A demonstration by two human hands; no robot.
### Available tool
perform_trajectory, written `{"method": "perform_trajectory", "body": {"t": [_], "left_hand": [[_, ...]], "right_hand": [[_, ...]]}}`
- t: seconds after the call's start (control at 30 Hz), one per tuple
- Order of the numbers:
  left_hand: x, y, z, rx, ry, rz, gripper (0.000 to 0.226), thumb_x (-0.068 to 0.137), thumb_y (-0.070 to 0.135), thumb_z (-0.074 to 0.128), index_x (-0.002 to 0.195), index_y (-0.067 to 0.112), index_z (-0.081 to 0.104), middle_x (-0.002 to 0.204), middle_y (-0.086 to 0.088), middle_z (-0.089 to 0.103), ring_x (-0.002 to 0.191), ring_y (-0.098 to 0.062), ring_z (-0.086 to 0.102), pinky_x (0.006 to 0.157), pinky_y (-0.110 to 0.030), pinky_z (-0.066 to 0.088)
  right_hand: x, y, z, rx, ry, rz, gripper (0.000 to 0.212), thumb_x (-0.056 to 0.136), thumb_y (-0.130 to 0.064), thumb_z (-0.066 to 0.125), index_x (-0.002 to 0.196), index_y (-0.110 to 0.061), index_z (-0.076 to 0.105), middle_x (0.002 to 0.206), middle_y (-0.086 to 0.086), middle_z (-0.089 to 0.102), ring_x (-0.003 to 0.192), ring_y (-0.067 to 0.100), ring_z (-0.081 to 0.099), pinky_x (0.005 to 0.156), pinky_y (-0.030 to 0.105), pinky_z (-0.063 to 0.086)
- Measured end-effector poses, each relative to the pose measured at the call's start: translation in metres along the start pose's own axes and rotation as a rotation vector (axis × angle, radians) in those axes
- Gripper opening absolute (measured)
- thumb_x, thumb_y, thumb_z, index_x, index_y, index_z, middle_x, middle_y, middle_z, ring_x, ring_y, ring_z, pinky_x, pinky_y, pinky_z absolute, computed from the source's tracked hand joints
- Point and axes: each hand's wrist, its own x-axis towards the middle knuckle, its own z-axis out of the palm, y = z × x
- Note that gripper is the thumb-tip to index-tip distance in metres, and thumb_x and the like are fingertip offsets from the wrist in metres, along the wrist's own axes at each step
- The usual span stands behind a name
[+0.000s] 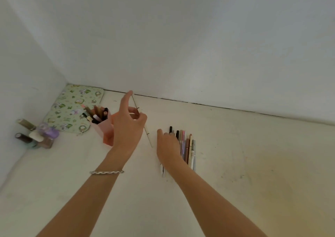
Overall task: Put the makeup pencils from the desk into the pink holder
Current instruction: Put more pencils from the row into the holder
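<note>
Two bare arms reach over the desk point(235, 146), which is pale and wide and meets a white wall point(181, 37) far beyond both hands. Beyond and to the left of the left hand point(128, 126) lies a green pouch point(72, 108) with a printed pattern, in the corner. Just left of the same hand stands the holder point(105, 128), pink and upright, with several pencils point(97, 114) already inside; the hand covers part of its right side. Farther left of the holder is a small group of bottles point(34, 135), close together.

The left hand is raised above the desk and its fingers are pinched together on one pencil point(147, 134), thin and pale. This pencil is tilted: its upper end comes out near the tip of the forefinger, and its lower end points down to the desk between the two hands. I cannot tell if the lower end touches the desk. On the left wrist there is a silver bracelet point(107, 172).

The right hand point(167, 146) lies low on a row of pencils point(188, 146) on the desk, palm down, fingers loosely spread, covering the left part of the row. Whether it grips any of them is not visible. The rest of the row lies just to the right of this hand, side by side.
</note>
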Motion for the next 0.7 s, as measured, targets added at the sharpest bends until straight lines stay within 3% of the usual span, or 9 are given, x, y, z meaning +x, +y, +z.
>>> {"method": "perform_trajectory", "body": {"t": [0.07,0.17,0.27,0.4,0.5,0.57,0.7], "left_hand": [[0.001,0.009,-0.015,-0.028,0.064,0.061,0.064,0.087,0.007,0.063,0.142,0.032,0.042,0.087,0.009,0.059,0.072,-0.004,0.064,0.063,-0.016,0.054],[0.017,0.015,-0.053,-0.053,0.337,0.254,0.060,0.085,0.008,0.061,0.135,0.034,0.043,0.092,0.014,0.057,0.073,-0.001,0.063,0.059,-0.011,0.051],[0.039,0.005,-0.088,-0.039,0.529,0.331,0.060,0.085,0.009,0.058,0.137,0.033,0.040,0.096,0.014,0.055,0.079,-0.004,0.064,0.062,-0.011,0.051],[0.046,-0.031,-0.093,0.112,0.399,0.287,0.055,0.090,0.005,0.058,0.137,0.028,0.042,0.111,-0.003,0.059,0.091,-0.012,0.063,0.078,-0.024,0.054],[0.042,-0.062,-0.087,0.464,0.298,0.395,0.031,0.088,0.004,0.062,0.117,0.010,0.065,0.109,-0.012,0.060,0.102,-0.030,0.060,0.089,-0.044,0.050],[0.038,-0.073,-0.089,0.600,0.374,0.433,0.024,0.088,0.010,0.063,0.111,0.009,0.071,0.114,-0.013,0.061,0.111,-0.033,0.055,0.095,-0.046,0.045],[0.033,-0.070,-0.108,0.434,0.559,0.423,0.033,0.088,0.006,0.052,0.118,0.008,0.065,0.114,-0.012,0.062,0.112,-0.027,0.048,0.098,-0.035,0.042]], "right_hand": [[0.000,-0.007,0.002,0.038,-0.001,-0.016,0.036,0.090,0.001,0.051,0.125,-0.007,0.043,0.101,0.012,0.061,0.093,0.026,0.058,0.073,0.033,0.048],[0.006,-0.014,-0.020,0.291,0.087,0.018,0.041,0.093,-0.003,0.043,0.133,-0.010,0.041,0.102,0.010,0.059,0.085,0.024,0.058,0.066,0.034,0.049],[0.014,-0.024,-0.052,0.534,0.268,0.015,0.049,0.094,-0.008,0.043,0.142,-0.020,0.038,0.101,0.005,0.058,0.077,0.020,0.058,0.069,0.038,0.052],[0.022,-0.045,-0.085,0.789,0.495,-0.119,0.043,0.097,-0.009,0.046,0.138,-0.023,0.042,0.086,-0.003,0.054,0.066,0.006,0.049,0.066,0.025,0.048],[0.023,-0.066,-0.099,0.906,0.616,-0.219,0.039,0.098,-0.010,0.048,0.131,-0.029,0.040,0.083,-0.006,0.053,0.067,0.008,0.052,0.062,0.016,0.046],[0.024,-0.082,-0.106,0.954,0.696,-0.296,0.038,0.098,-0.009,0.048,0.129,-0.028,0.039,0.085,-0.008,0.053,0.073,0.008,0.054,0.067,0.015,0.047],[0.029,-0.112,-0.110,0.983,0.778,-0.407,0.038,0.098,-0.009,0.047,0.130,-0.027,0.036,0.092,-0.006,0.054,0.078,0.007,0.056,0.075,0.017,0.050]]}}
